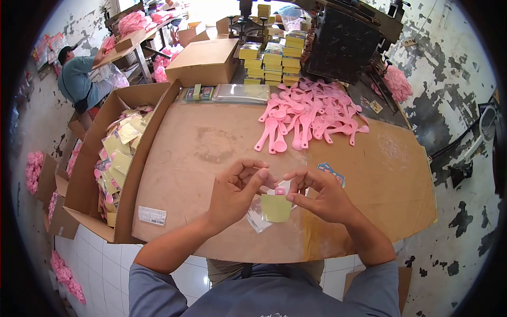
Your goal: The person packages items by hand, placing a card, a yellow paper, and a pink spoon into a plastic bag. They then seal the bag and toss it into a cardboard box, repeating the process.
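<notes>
A small clear plastic bag with a pale yellow card [276, 208] in it is held up in front of me. A bit of a pink plastic piece [280, 191] shows above the card; the rest is hidden. My right hand [323, 196] pinches the bag near the card's upper right corner. My left hand [236, 191] is at the upper left of the bag, thumb and fingers closed together; what sits between them is not clear. Underneath, several clear plastic bags [257, 222] lie on the cardboard-covered table [190, 185]. Small blue printed cards [332, 173] lie beyond my right hand.
A heap of pink spoons [311, 113] lies at the table's far side. An open carton [124, 211] of filled packets stands left. Yellow card stacks [273, 61], a closed box [203, 61] and a dark machine [343, 42] are behind. Another person [82, 74] sits far left.
</notes>
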`<state>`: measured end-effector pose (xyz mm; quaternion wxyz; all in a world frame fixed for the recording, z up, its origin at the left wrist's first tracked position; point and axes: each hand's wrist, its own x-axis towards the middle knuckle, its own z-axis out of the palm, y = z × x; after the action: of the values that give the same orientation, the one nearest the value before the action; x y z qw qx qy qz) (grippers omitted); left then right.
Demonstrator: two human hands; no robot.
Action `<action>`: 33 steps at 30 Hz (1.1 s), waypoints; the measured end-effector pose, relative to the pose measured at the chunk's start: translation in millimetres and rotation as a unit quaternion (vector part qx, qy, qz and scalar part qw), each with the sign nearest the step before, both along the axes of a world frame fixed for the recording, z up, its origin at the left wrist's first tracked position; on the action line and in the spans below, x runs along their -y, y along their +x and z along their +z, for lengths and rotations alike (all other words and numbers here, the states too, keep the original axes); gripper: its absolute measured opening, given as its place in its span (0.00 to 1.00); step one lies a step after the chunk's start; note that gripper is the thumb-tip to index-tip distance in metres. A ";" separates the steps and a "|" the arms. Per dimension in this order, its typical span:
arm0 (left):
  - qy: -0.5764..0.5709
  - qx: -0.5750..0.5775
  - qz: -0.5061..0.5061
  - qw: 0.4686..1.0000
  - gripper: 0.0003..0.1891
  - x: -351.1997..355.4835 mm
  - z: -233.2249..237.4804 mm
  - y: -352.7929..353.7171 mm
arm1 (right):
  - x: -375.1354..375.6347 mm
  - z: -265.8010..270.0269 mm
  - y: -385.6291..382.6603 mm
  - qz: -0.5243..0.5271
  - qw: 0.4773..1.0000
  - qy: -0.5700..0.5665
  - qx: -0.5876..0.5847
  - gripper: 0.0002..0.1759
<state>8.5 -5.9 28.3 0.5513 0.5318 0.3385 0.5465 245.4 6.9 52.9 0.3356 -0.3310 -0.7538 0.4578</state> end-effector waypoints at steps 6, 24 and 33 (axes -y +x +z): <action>-0.026 0.012 -0.019 0.999 0.11 -4.8 0.6 -4.6 | 0.9 -3.1 3.4 -0.003 1.000 0.017 -0.010 0.17; -0.007 -0.047 -0.122 0.991 0.19 0.1 -8.7 4.4 | -9.0 -10.5 14.2 -0.001 0.975 -0.173 -0.141 0.13; 0.112 -0.157 -0.029 0.981 0.11 -3.9 -11.7 -2.4 | -11.4 -22.9 17.2 -0.018 0.971 -0.167 -0.168 0.09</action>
<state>6.1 -2.0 16.6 0.4438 0.6791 0.3415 0.4745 262.6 18.2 30.0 0.4057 -0.3141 -0.5936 0.6200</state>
